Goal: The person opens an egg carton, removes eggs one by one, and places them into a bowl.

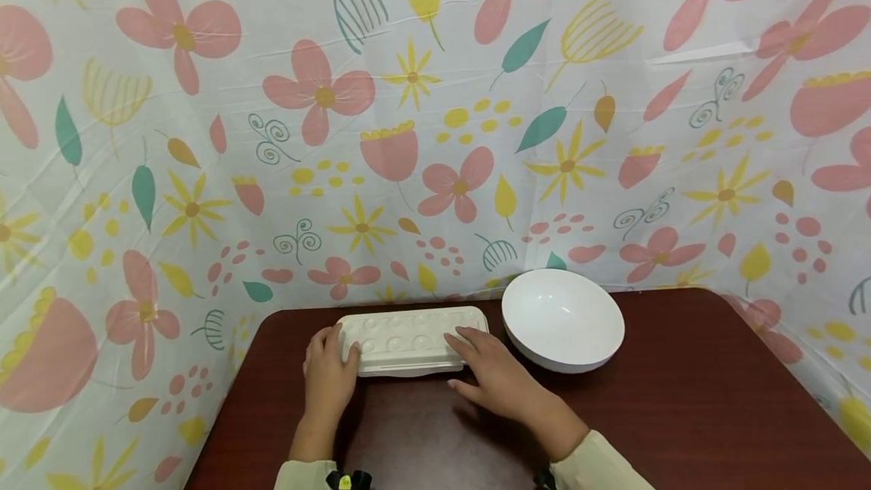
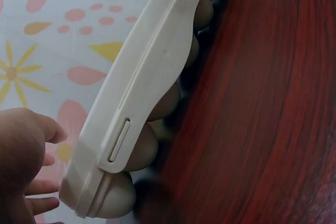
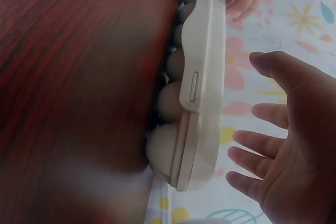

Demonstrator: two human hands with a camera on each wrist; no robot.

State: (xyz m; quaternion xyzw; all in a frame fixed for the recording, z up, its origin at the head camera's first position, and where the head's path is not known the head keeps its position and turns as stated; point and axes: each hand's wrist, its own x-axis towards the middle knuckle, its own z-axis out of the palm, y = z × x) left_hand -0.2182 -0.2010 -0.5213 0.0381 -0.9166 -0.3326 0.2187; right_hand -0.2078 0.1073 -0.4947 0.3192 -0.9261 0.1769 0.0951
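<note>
The long, cream plastic box with a bumpy lid (image 1: 413, 342) lies near the back of the shiny red-brown wooden worktop (image 1: 687, 399). Its wavy cream flap (image 2: 155, 77) hangs over the front, perhaps to keep the lid down. Smooth, round shapes (image 2: 140, 150) peek out below; I cannot tell if they are eggs. The left hand (image 1: 327, 375) is loosely bent at one end, and the right hand (image 1: 500, 380) spreads wide at the other, maybe so both ends stay steady. Neither grips. A round, white, shiny bowl (image 1: 563, 317) sits just beside the box, likely within easy reach.
</note>
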